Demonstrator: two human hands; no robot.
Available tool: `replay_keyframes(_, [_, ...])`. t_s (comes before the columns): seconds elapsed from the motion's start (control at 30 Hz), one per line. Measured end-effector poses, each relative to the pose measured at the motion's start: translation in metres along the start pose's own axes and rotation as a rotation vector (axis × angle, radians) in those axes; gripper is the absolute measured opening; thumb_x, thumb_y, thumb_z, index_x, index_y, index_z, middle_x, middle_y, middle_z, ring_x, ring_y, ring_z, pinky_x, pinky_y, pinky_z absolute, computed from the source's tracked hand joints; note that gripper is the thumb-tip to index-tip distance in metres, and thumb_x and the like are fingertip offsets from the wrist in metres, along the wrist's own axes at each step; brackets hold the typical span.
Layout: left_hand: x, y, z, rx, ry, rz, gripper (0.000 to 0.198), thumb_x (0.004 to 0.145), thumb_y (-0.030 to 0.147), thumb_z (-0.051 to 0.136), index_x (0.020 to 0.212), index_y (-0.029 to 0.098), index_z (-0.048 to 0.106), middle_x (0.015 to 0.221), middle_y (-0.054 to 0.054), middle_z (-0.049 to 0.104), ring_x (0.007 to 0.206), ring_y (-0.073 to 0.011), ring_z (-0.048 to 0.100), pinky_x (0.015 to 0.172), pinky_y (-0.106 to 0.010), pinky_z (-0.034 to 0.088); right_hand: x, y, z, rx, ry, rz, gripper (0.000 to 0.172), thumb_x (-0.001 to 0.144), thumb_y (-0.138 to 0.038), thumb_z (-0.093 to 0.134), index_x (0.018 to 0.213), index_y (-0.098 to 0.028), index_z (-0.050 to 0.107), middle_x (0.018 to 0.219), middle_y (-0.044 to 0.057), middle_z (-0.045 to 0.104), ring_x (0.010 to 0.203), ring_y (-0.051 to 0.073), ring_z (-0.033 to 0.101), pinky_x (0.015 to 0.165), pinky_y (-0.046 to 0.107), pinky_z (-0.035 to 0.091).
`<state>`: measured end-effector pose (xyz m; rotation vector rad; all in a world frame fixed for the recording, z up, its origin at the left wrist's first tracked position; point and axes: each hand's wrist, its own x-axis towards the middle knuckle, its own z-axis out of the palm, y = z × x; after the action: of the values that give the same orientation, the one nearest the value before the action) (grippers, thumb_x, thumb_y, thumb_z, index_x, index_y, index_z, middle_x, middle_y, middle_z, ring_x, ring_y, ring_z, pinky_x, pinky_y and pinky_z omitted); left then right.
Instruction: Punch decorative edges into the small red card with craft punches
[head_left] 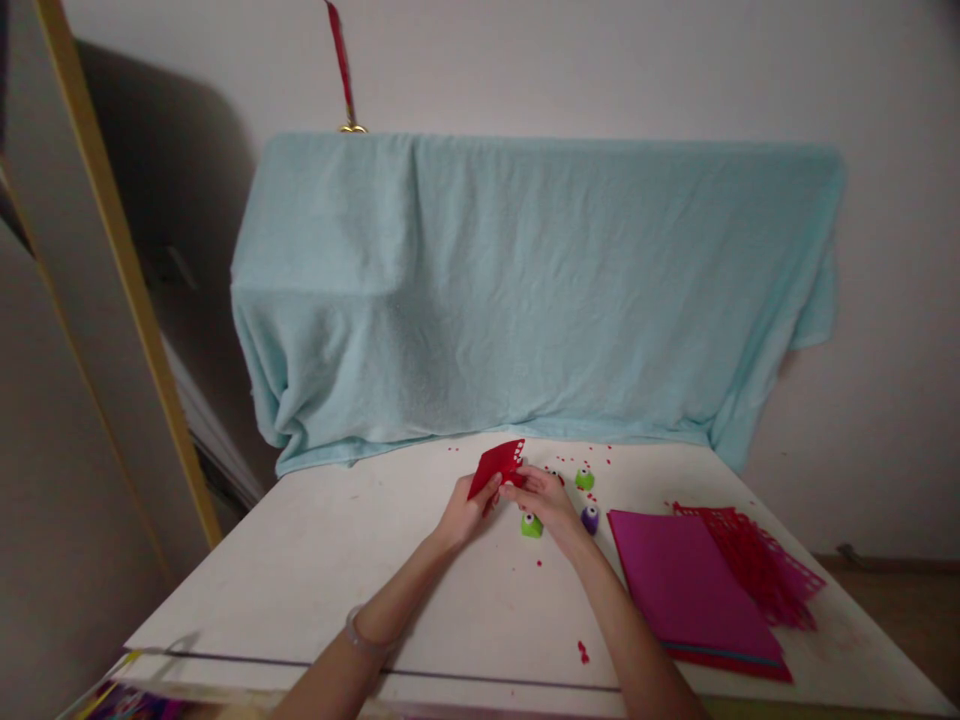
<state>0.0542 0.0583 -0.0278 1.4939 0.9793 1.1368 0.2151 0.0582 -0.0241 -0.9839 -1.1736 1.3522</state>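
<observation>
A red ribbon point(341, 58) hangs before the pale wall point(562, 65), above a light-blue cloth point(562, 290) behind the white table point(315, 580).

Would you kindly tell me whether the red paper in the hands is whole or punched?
Punched: small pale holes run along one edge of the red paper, near the right hand.

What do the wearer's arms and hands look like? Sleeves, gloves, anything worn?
Left hand and right hand are ungloved, and no sleeves show. A smooth, rounded, pale greyish bracelet circles the left forearm near the wrist; none shows on the right. Nail details are too small to tell.
</observation>
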Motion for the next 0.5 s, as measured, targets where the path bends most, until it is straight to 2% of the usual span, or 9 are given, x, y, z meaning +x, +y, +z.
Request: replay_keyframes(0.5, [-0.0006, 0.0006, 0.0016, 0.042, 0.011, -0.011, 0.05, 0.086, 0.057, 0.047, 0.059, 0.015, 0.052, 0.052, 0.002, 0.049, 0.049, -0.0105, 0.041, 0.049, -0.023, 0.027, -0.0054, -0.0082, 0.0049, 0.017, 0.027, 0.042, 0.041, 0.053, -0.031, 0.085, 0.086, -0.017, 0.066, 0.069, -0.002, 0.064, 0.055, 0.009, 0.051, 0.047, 0.019, 0.035])
